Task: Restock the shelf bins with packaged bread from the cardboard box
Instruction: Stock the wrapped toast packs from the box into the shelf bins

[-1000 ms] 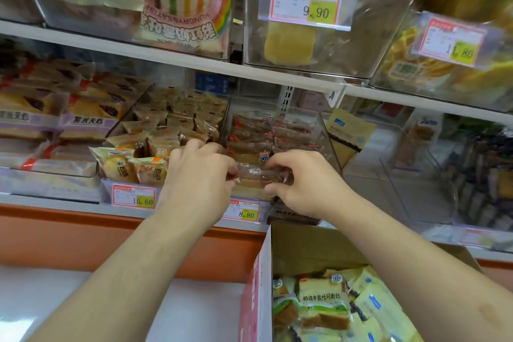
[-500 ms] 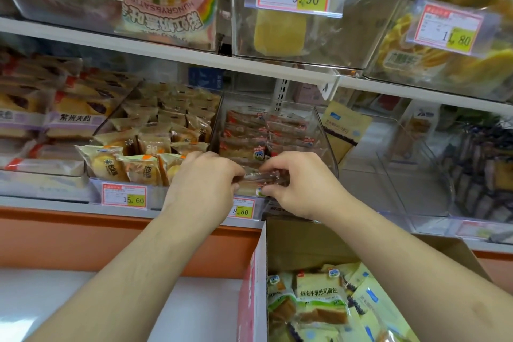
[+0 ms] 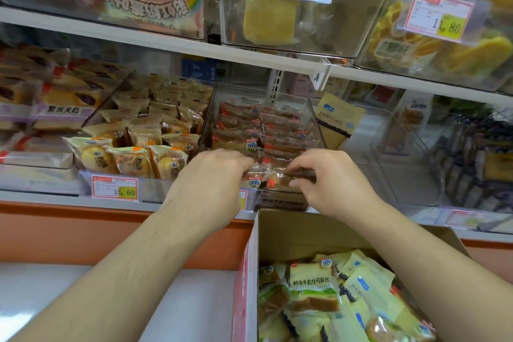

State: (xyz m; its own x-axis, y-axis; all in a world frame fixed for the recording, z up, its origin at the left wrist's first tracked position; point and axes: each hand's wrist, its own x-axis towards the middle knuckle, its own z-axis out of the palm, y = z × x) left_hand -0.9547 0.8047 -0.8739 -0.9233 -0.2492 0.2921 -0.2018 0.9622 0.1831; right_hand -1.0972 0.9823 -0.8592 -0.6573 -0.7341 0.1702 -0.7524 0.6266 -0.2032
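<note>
A clear-wrapped bread pack (image 3: 263,178) lies at the front of a clear plastic shelf bin (image 3: 315,122) filled with rows of similar red-labelled packs. My left hand (image 3: 211,175) grips its left end. My right hand (image 3: 327,178) pinches its right end with curled fingers. Below, an open cardboard box (image 3: 291,233) holds several yellow-green packaged toast loaves (image 3: 313,286).
Left of that bin is a bin of round bun packs (image 3: 133,158) with a 15.60 price tag (image 3: 115,189). An empty clear bin (image 3: 399,164) stands on the right. Above, a shelf (image 3: 194,48) carries more clear bins. An orange ledge (image 3: 69,230) runs below the shelf.
The view has shifted a little. Both hands stay on the pack at the front of the bin, pressing it slightly lower.
</note>
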